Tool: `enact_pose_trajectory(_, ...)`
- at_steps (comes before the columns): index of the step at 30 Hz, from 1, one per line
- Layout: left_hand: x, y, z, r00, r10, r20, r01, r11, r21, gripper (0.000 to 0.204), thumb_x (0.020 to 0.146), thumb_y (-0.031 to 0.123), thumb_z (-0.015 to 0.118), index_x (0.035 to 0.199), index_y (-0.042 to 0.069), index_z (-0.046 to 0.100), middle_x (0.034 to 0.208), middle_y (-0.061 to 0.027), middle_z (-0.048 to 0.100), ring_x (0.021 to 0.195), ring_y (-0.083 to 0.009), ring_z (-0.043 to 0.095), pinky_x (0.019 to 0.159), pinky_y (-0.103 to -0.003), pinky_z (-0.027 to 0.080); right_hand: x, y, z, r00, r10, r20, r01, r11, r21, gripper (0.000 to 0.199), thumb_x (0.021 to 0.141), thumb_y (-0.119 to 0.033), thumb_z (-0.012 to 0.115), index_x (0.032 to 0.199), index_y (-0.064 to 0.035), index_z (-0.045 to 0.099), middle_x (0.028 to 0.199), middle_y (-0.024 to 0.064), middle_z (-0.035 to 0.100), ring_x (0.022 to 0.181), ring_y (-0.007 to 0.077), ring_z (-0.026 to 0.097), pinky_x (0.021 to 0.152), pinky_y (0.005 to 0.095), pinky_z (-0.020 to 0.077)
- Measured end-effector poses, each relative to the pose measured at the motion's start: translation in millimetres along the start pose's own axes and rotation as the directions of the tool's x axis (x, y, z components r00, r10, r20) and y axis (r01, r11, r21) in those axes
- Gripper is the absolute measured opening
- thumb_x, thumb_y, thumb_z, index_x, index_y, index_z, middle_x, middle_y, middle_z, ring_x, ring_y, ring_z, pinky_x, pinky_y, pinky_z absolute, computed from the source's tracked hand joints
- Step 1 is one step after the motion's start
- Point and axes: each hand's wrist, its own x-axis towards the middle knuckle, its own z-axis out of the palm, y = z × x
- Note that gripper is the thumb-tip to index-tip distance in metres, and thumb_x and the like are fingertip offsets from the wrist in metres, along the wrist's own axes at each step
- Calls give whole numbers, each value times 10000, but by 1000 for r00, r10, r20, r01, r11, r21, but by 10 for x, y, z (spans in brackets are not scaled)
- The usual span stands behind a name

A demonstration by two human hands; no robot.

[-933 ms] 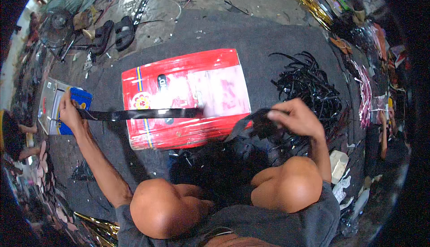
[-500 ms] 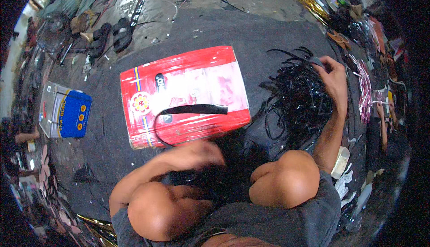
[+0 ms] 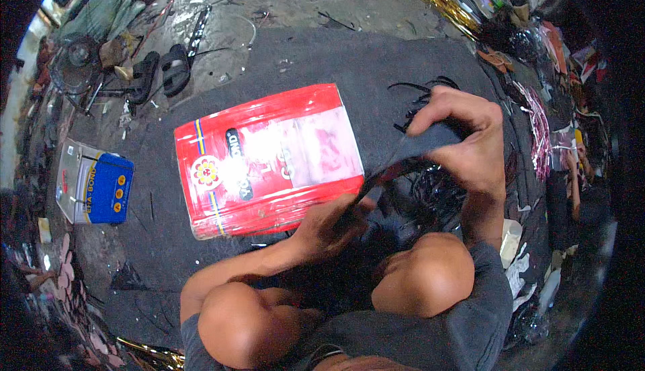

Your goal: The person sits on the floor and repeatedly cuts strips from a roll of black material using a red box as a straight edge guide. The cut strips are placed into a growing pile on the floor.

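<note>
A dark, flat strip [image 3: 432, 140] stretches slantwise between my two hands. My right hand [image 3: 476, 132] pinches its wide upper end between thumb and fingers. Closed around the lower end is my left hand [image 3: 328, 228], beside the near right corner of a red, plastic-wrapped box [image 3: 262, 105]. Part of that grip is dark and partly hidden. Under and beyond my right hand lies a tangled heap of thin black strips [image 3: 437, 196], partly covered by the hand and forearm.
A blue and clear container [image 3: 113, 189] stands at the left. Black sandals [image 3: 176, 70] and a fan [image 3: 77, 62] are at the far left. Pink shiny strips [image 3: 535, 126] lie at the right, near another person's arm [image 3: 574, 181]. Gold strips [image 3: 443, 8] lie far right.
My right hand has come left from the heap with a strip. My left hand has moved right toward it. The black strip seen over the red box is gone from there.
</note>
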Motion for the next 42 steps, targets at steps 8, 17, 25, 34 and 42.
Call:
enact_pose_trajectory(8,-416,760,-169,981,111,162,-166,906,390,547,865,183,771,1321,8,526,1241,-130,573,1128,-258,561,970,-384,451,-58,668,-768,878,7,-479,-96,982,-163,316,735,-7,749,1043,-53,702,919,-2,685,856,118,623,825,268,498)
enact_pose_trajectory(17,216,958,12,933,359,-30,-355,931,86,529,900,275,762,1293,-18,563,1337,-121,573,1204,-218,537,1020,-385,440,82,120,348,668,-338,664,218,941,259,448,706,-90,755,1122,-54,595,1014,153,688,955,390,671,818,460,540)
enact_pose_trajectory(25,-85,875,-585,945,-325,44,328,937,-121,249,993,275,662,1022,30,696,875,10,634,794,-48,570,662,-247,458,292,304,331,812,-126,570,-106,928,357,316,812,-173,785,1057,-13,667,920,59,685,835,149,648,775,300,506)
enact_pose_trajectory(34,5,1240,-396,987,9,-159,-12,1000,-16,408,906,155,759,1263,24,611,1112,-44,674,939,-106,598,884,-281,480,313,94,769,870,-261,417,166,954,252,213,836,-95,770,1013,-13,687,871,77,713,779,171,687,743,302,535)
enact_pose_trajectory(42,-756,1413,-1421,853,-233,-467,427,825,369,131,888,141,750,851,21,714,623,25,591,519,-32,490,463,-216,355,392,756,467,824,104,557,-256,945,203,254,825,-176,809,1000,-16,719,816,-11,677,776,63,599,731,256,485)
